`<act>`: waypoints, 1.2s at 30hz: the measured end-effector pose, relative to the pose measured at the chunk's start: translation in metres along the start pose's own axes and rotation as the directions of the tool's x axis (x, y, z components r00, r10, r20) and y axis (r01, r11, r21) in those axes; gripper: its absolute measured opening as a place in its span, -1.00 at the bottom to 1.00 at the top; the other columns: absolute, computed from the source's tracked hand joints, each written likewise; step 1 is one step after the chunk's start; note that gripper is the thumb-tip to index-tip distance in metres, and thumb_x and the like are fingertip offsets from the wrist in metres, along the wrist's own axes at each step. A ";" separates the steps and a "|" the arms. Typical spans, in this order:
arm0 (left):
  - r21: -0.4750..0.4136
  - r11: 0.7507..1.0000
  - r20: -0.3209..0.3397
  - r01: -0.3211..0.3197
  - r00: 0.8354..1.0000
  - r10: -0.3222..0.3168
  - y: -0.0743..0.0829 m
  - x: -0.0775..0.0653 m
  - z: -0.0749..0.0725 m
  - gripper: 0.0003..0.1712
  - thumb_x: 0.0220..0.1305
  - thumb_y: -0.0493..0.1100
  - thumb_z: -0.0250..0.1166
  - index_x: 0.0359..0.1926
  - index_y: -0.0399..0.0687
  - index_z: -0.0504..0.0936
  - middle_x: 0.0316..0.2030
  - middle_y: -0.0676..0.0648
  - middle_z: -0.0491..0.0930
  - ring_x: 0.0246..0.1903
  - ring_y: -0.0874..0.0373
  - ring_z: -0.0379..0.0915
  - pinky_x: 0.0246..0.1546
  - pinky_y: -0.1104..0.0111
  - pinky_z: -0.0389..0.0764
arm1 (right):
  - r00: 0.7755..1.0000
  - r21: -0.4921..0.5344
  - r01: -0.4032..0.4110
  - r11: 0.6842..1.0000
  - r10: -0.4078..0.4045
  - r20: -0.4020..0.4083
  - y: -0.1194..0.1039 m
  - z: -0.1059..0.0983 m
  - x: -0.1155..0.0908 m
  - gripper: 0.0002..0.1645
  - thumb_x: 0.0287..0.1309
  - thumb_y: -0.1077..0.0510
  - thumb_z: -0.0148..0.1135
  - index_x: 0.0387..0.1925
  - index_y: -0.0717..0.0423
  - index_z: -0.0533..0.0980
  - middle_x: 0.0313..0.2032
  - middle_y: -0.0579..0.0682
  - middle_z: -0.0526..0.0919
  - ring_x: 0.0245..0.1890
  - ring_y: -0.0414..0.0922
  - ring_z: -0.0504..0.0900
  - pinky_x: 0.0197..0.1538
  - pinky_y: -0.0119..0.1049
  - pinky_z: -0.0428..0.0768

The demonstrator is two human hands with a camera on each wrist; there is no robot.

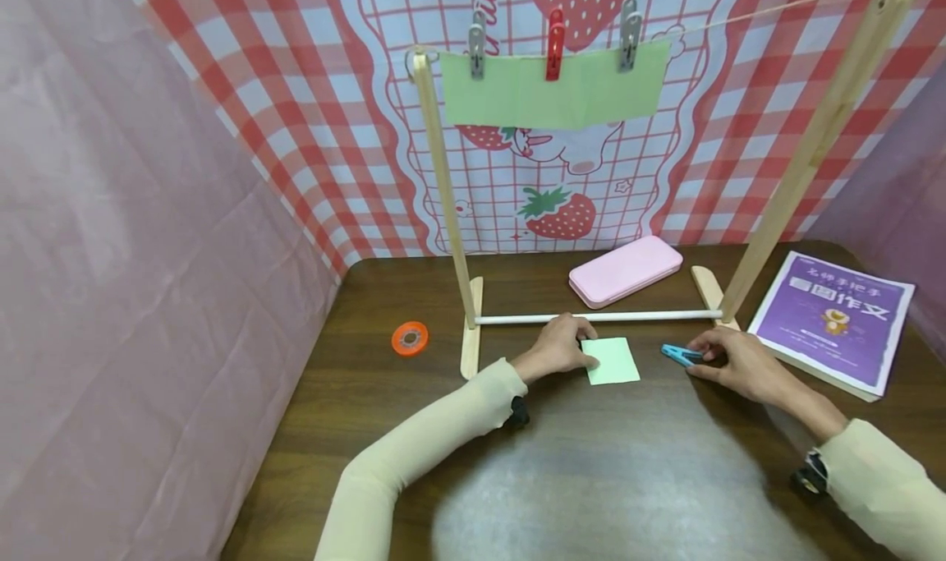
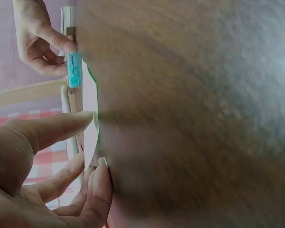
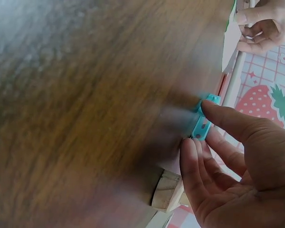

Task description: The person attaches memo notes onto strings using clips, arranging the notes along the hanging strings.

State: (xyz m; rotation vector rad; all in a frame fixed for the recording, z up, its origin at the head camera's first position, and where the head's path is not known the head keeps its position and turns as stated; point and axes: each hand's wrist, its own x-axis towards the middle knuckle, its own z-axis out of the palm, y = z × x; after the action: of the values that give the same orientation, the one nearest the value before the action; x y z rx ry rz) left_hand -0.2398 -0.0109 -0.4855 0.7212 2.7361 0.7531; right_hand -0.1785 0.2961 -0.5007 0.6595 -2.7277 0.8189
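Note:
A pale green square of paper (image 1: 612, 360) lies low over the table, in front of the stand's white bar. My left hand (image 1: 559, 346) pinches its left edge; in the left wrist view the thumb (image 2: 80, 121) is on the paper's face and the other fingers are around the edge. To the right, my right hand (image 1: 745, 365) holds a light blue clothespin (image 1: 678, 354) between thumb and fingers at its handle end, jaw end toward the paper. The right wrist view shows the thumb on one side of the clothespin (image 3: 202, 126) and the fingertips on the other.
A wooden stand (image 1: 451, 208) carries a string with a green sheet (image 1: 554, 101) hung by grey and red clothespins. Behind its white bar (image 1: 636, 316) lies a pink case (image 1: 626, 270). An orange ring-shaped roll (image 1: 410, 338) is at left, a purple book (image 1: 835, 319) at right.

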 end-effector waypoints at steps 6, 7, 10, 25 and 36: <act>-0.027 1.000 0.001 0.002 1.000 -0.002 0.002 0.000 0.002 -0.56 0.04 -0.11 0.65 -0.05 -0.05 0.73 -0.11 -0.02 0.72 -0.13 0.24 0.56 -0.12 0.61 0.47 | 1.000 -0.011 -0.004 1.000 0.004 0.008 0.000 -0.001 -0.001 -0.68 -0.10 0.22 0.65 -0.25 0.09 0.71 -0.40 -0.14 0.69 -0.37 -0.37 0.54 -0.36 -0.39 0.54; -0.033 0.999 0.000 0.002 1.000 -0.002 0.002 0.000 0.002 -0.55 0.05 -0.11 0.65 -0.04 -0.05 0.71 -0.11 -0.02 0.73 -0.12 0.23 0.57 -0.10 0.60 0.47 | 1.000 -0.009 -0.012 1.000 0.012 0.011 0.000 -0.001 -0.001 -0.69 -0.07 0.22 0.64 -0.24 0.08 0.70 -0.39 -0.13 0.70 -0.37 -0.37 0.55 -0.36 -0.39 0.55; -0.045 0.999 -0.005 0.000 1.000 -0.001 0.002 -0.001 0.003 -0.56 0.06 -0.13 0.64 -0.05 -0.06 0.69 -0.10 -0.03 0.75 -0.10 0.21 0.61 -0.06 0.57 0.50 | 0.999 -0.004 -0.042 0.999 0.042 0.025 -0.001 -0.001 -0.001 -0.72 0.01 0.22 0.60 -0.20 0.11 0.70 -0.37 -0.09 0.74 -0.36 -0.34 0.60 -0.33 -0.39 0.59; -0.103 0.994 0.014 -0.040 0.999 0.042 0.003 -0.007 -0.006 -0.85 0.24 -0.33 0.43 -0.16 -0.12 0.73 -0.26 -0.05 0.77 -0.31 0.30 0.59 -0.25 0.63 0.50 | 0.999 0.039 -0.007 0.999 0.009 -0.041 -0.013 -0.005 0.004 -0.67 -0.01 0.32 0.57 -0.15 0.22 0.69 -0.38 -0.05 0.75 -0.40 -0.43 0.58 -0.41 -0.44 0.59; -0.402 0.915 0.061 -0.018 0.997 0.046 0.005 -0.016 -0.013 -0.88 0.32 -0.36 0.38 -0.13 -0.27 0.70 -0.29 -0.18 0.75 -0.44 0.27 0.61 -0.38 0.56 0.67 | 0.995 0.176 -0.052 0.983 0.066 -0.073 -0.023 -0.012 0.008 -0.62 -0.06 0.41 0.57 -0.14 0.35 0.64 -0.39 0.10 0.78 -0.40 -0.53 0.61 -0.37 -0.59 0.68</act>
State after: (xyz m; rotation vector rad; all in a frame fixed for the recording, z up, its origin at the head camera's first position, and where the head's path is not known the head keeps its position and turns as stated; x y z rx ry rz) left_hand -0.2281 -0.0211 -0.4704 0.6821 2.3941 1.2246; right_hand -0.1736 0.2832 -0.4773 0.5682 -2.6372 1.0838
